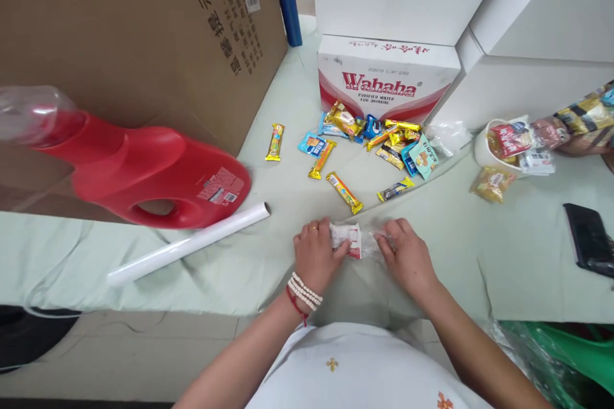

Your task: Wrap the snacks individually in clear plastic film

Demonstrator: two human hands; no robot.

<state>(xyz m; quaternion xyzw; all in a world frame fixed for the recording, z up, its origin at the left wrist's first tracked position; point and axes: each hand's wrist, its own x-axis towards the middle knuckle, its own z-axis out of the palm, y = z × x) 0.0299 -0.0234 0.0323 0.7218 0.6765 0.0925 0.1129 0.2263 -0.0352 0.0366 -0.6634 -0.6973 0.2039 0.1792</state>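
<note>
My left hand and my right hand both pinch a small clear plastic snack packet with red and white print, one at each end, just above the pale green cloth. The left wrist carries a bead bracelet and a red string. Beyond the hands lies a scatter of wrapped snacks. A yellow bar is the nearest of them, a little above the packet.
A red detergent jug lies on its side at left, with a white roll before it. A big cardboard box and a Wahaha carton stand behind. At right are a white bowl of snacks and a black phone.
</note>
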